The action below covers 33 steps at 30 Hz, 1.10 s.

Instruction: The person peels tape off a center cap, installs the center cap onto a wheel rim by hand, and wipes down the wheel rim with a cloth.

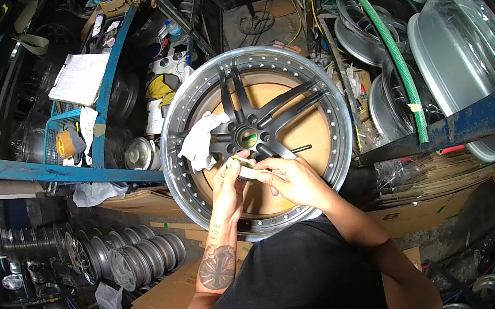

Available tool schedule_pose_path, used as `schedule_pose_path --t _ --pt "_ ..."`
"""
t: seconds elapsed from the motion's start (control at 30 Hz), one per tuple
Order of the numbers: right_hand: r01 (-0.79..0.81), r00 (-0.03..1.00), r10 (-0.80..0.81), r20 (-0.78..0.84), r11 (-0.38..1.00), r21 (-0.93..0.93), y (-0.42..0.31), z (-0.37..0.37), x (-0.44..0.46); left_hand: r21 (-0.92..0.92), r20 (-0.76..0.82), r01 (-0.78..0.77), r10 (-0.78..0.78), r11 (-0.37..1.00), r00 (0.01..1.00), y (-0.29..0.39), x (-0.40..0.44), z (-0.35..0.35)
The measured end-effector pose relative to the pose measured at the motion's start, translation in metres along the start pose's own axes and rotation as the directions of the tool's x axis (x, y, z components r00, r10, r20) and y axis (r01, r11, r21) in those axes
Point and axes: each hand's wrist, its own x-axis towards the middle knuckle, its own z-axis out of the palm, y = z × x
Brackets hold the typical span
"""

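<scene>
A large alloy wheel (341,112) lies face up below me, with dark spokes, a polished outer lip and small studs round its ring. Over its near spokes, my left hand (226,180) is closed on what looks like a small roll of masking tape (248,171). My right hand (292,180) pinches the pale strip beside the roll with thumb and fingers. On the wheel's left spokes rests a crumpled white cloth (201,140). A thin black stick-like thing (302,148), perhaps a marker, shows right of the hub. The fingers partly hide the roll.
Blue metal racks (64,169) flank the wheel, with papers (81,79) and a blue basket (59,131) on the left. Silver wheels (445,56) and a green hose (391,44) stand at the right. Stacked rims (146,256) and cardboard (415,211) lie lower down.
</scene>
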Motion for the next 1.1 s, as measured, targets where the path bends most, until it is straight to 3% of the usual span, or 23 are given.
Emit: schedule_pose_path --t 0.2,0.33,0.43,0.57,0.6,0.8,1.1 --pt "-0.018 1.000 0.018 0.000 1.000 0.012 -0.004 -0.003 0.000 0.067 -0.002 0.003 -0.003 0.998 1.000 -0.006 -0.001 0.001" --pt "-0.018 0.999 0.019 -0.039 1.000 0.022 -0.005 -0.003 0.001 0.207 -0.058 -0.133 0.148 0.969 0.987 -0.005 -0.003 0.016" --pt "-0.015 1.000 0.015 0.011 0.999 0.029 -0.007 -0.006 0.002 0.281 -0.019 -0.123 0.134 0.952 0.991 -0.003 -0.004 0.007" --pt "0.047 0.998 -0.055 0.041 0.983 0.176 -0.016 -0.016 -0.003 0.034 -0.169 -0.104 0.108 0.994 0.980 -0.007 0.007 -0.015" --pt "0.099 0.993 -0.104 0.051 0.991 0.085 -0.016 -0.020 -0.003 0.059 -0.157 -0.095 0.103 0.994 0.982 -0.005 0.007 -0.018" --pt "0.037 0.999 -0.038 0.029 0.998 0.049 -0.003 -0.016 0.003 -0.052 -0.091 -0.062 0.057 0.997 0.994 -0.002 0.003 -0.008" --pt "0.026 0.999 -0.028 0.020 0.998 0.060 -0.006 -0.011 0.002 0.000 -0.078 -0.027 0.027 1.000 0.997 -0.004 0.000 -0.005"
